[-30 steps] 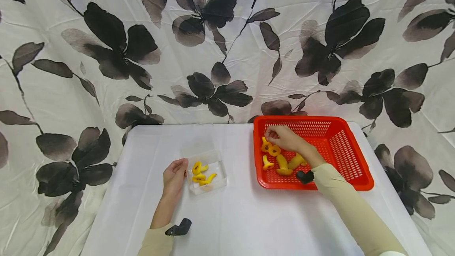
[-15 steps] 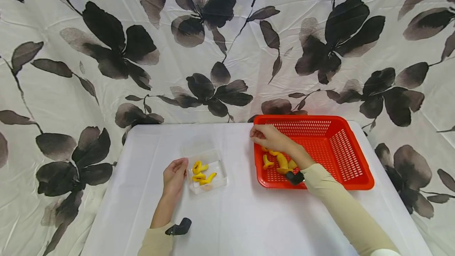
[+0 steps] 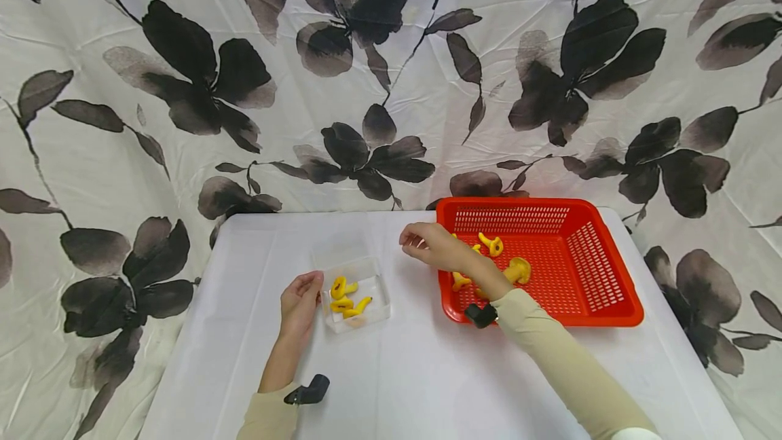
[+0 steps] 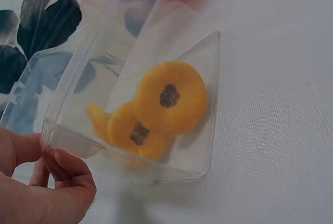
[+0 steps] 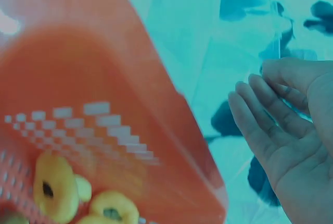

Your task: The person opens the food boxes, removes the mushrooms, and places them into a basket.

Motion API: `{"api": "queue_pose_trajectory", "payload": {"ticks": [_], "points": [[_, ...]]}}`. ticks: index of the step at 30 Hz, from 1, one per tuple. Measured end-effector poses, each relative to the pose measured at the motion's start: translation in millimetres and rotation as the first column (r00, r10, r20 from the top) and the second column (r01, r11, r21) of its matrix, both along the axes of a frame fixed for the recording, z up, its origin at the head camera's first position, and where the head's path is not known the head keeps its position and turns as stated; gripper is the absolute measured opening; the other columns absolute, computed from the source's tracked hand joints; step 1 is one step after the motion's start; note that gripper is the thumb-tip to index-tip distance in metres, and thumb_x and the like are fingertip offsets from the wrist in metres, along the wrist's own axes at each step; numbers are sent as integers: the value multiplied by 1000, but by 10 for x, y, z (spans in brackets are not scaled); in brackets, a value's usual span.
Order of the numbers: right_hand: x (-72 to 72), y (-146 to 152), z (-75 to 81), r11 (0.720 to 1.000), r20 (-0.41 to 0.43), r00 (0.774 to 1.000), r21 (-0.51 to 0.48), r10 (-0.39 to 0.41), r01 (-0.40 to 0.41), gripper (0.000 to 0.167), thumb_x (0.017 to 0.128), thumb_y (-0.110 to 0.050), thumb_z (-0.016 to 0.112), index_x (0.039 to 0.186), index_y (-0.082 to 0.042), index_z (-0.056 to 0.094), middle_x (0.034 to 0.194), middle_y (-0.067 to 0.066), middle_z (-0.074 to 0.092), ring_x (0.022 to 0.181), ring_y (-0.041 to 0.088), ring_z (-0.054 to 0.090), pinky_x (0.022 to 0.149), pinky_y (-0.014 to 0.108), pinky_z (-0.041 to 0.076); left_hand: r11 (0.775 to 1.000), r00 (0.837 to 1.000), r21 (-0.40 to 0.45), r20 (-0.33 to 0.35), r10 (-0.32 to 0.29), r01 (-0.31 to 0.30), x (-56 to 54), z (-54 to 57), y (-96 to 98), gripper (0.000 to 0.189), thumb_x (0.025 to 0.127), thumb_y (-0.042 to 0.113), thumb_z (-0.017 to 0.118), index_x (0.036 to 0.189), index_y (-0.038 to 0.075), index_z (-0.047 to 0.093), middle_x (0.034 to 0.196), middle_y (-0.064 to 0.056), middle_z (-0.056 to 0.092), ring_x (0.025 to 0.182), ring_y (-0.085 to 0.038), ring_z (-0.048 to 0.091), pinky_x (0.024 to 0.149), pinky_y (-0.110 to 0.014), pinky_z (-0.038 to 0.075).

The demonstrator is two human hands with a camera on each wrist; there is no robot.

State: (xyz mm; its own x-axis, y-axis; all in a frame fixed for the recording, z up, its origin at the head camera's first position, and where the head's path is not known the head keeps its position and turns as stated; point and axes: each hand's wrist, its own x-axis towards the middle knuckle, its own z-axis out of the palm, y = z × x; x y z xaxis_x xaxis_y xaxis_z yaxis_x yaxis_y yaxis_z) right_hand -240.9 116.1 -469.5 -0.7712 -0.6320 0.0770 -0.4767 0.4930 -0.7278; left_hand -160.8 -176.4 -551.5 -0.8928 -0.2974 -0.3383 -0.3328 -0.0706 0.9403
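Note:
My left hand (image 3: 299, 307) pinches the left edge of a clear plastic box (image 3: 381, 307) between thumb and fingers, close up in the left wrist view. Inside the box lie several yellow mushrooms (image 3: 339, 288); two show round caps with dark centres in the left wrist view. Just past the left rim of a red plastic basket (image 3: 537, 202) hovers my right hand (image 3: 434, 244). Its fingers bend loosely, and nothing shows between them in the right wrist view. More yellow mushrooms (image 3: 517, 270) lie in the basket's left half, some hidden by the right forearm.
The box's clear lid (image 4: 31, 94) spreads open behind it. Both stand on a white-covered table (image 3: 403, 372). At the table's back edge hangs a floral curtain (image 3: 464, 100). Each wrist carries a small black camera (image 3: 307, 391).
My right hand has moved left from above the mushrooms in the basket, across its rim, toward the box. The left hand and box have stayed in place.

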Motion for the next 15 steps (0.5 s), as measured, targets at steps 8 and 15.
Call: {"api": "queue_pose_trajectory", "payload": {"ticks": [8,15], "points": [[67,-240,-80,999,27,999,10,39,-39,18,98,-7,69,114,3,67,105,10,69,97,22,64,90,30,56,1000,1000,-6,6,-1,1,8,13,-2,35,105,25,61,128,-1,59,111,-8,61,91,-18,53,70,-14,46],[115,-421,-169,997,53,996,-23,78,-77,16,98,-4,68,113,2,66,104,10,68,96,21,63,90,30,56,1000,1000,-8,11,3,-3,3,16,7,34,105,25,61,127,-1,59,115,-12,61,93,-20,53,71,-15,47]]}}
